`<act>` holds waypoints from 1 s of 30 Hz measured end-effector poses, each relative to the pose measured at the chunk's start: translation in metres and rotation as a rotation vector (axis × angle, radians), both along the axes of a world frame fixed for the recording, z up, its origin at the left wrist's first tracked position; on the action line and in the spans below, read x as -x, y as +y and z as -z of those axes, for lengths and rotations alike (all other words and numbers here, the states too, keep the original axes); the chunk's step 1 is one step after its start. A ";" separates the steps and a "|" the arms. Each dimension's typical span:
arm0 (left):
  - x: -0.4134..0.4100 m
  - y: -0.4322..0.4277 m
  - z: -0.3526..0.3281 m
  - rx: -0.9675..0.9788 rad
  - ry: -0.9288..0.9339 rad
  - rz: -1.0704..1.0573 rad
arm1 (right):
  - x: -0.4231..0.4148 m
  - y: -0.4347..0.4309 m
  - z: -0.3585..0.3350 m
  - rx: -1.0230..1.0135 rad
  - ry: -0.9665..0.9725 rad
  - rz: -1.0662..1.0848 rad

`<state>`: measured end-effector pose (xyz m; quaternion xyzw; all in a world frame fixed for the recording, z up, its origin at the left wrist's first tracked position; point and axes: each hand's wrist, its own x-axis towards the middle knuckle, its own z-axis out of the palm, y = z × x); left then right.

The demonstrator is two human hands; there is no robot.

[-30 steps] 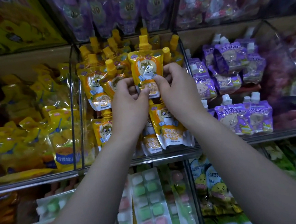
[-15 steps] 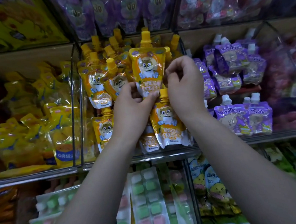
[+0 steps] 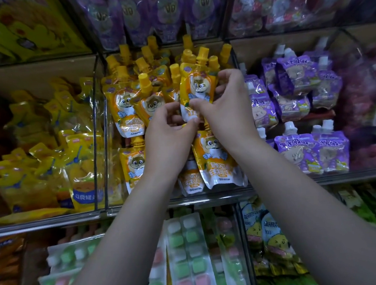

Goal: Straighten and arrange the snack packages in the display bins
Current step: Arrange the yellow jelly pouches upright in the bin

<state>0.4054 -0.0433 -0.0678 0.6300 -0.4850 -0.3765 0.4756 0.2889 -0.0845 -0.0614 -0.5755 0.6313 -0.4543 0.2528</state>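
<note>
In the head view, just above the middle of the frame, an orange spouted pouch [image 3: 198, 84] stands upright over the other orange pouches [image 3: 126, 107] in the centre display bin [image 3: 101, 137]. The left hand [image 3: 170, 136] pinches its lower left corner, while the right hand [image 3: 226, 110] grips its right edge, thumb on the front. Purple pouches [image 3: 300, 81] fill the bin to the right and yellow packs [image 3: 80, 157] the bin to the left.

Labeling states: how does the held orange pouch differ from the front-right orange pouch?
The held orange pouch is gripped by the left hand and right hand; the front orange pouch lies free. Held pouch's yellow cap shows fully; front pouch's is mostly hidden. Both share the cartoon-animal print.
</note>
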 end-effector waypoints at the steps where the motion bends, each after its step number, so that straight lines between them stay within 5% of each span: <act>1: 0.000 0.001 0.000 0.001 -0.001 -0.002 | -0.002 0.000 0.000 0.008 0.001 0.006; 15: 0.006 0.010 0.002 0.059 0.041 -0.054 | 0.003 -0.006 -0.008 0.034 0.162 -0.150; 24: 0.003 0.009 -0.004 -0.008 0.048 -0.047 | 0.007 -0.007 -0.007 -0.173 0.088 -0.171; 30: -0.002 0.006 -0.006 -0.035 0.039 -0.022 | 0.004 -0.017 -0.003 -0.108 0.049 -0.115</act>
